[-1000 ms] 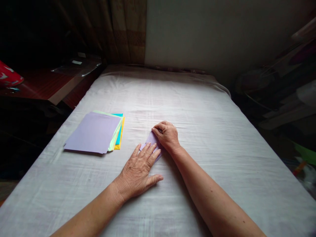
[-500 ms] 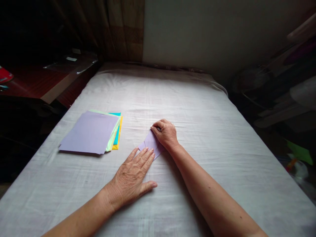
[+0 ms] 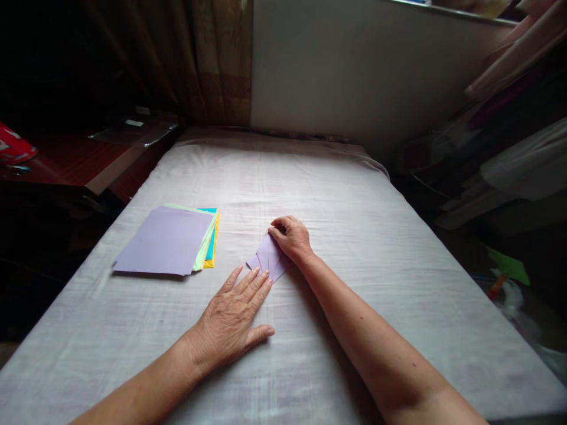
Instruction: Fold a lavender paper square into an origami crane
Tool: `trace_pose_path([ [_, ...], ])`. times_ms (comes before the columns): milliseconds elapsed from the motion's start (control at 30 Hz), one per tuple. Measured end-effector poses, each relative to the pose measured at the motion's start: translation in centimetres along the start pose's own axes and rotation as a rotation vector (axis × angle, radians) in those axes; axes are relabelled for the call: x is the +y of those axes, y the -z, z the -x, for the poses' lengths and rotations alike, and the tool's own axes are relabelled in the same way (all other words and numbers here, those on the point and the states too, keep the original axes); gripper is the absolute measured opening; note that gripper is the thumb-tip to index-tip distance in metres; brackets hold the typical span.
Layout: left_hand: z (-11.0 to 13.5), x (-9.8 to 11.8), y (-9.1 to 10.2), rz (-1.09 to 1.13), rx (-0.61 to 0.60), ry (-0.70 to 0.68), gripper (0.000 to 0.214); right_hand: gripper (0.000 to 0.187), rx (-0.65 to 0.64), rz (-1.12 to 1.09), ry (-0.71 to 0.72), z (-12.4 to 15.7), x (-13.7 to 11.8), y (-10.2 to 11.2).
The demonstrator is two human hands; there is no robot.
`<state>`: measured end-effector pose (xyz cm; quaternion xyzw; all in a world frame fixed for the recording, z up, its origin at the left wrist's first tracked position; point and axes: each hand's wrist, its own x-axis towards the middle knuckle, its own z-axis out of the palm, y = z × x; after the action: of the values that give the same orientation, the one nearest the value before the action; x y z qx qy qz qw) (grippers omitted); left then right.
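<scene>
- Left arm enters from the lower left. Left hand (image 3: 230,316) lies palm down, fingers spread, thumb held out to the right; its fingertips rest on the near side of the folded purple paper (image 3: 270,257).
- Right arm slants in from the lower right, wrist raised slightly. Right hand (image 3: 290,236) curls inward, thumb and forefinger pinching the paper at its far tip; the other fingers are bent and partly hidden.
- Folded paper lies on the pale-sheeted bed (image 3: 345,189), between the two hands; crease lines show, with one small point jutting left. Its right side is partly hidden by the right hand.
- Stack of coloured sheets (image 3: 166,242) on the bed, left of the folded paper and well apart from it.
- Writing: red object (image 3: 15,147) at the left border bears white marks, cut off and not readable. Clear plastic sleeve (image 3: 146,130) on the red-brown desk (image 3: 66,159) shows white patches, too small to read.
- Count: two hands, one folded paper, one stack, one red object, two white patches. Four colours in the stack: purple on top, then pale green, blue and yellow edges toward the right; number of sheets cannot be told.
</scene>
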<state>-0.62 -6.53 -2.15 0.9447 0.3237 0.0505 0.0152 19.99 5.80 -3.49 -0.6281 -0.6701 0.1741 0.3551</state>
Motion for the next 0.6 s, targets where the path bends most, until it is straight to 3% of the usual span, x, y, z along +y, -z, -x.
trace_pose_path([
  [133, -0.1, -0.1, -0.2, 0.010, 0.036, -0.006, 0.074, 0.029, 0.046, -0.096, 0.007, 1.4, -0.1, 2.3],
  [200, -0.2, -0.2, -0.3, 0.016, 0.039, -0.003, 0.073, 0.032, 0.045, -0.126, 0.167, 3.5, -0.4, 3.7],
  [267, -0.2, -0.3, -0.2, 0.020, 0.040, -0.003, 0.073, 0.034, -0.097, -0.091, 0.414, 5.7, -0.7, 4.7],
  [333, -0.1, -0.3, -0.1, 0.023, 0.044, -0.007, 0.073, 0.040, -0.292, -0.005, 0.544, 7.2, -1.0, 5.2],
  [467, -0.2, -0.3, 0.0, 0.025, 0.030, -0.001, 0.073, 0.047, -0.585, 0.185, 0.561, 7.0, -1.2, 4.9],
  [600, -0.1, -0.3, -0.2, 0.024, 0.030, 0.000, 0.071, 0.047, -0.703, 0.271, 0.534, 5.6, -1.3, 4.9],
])
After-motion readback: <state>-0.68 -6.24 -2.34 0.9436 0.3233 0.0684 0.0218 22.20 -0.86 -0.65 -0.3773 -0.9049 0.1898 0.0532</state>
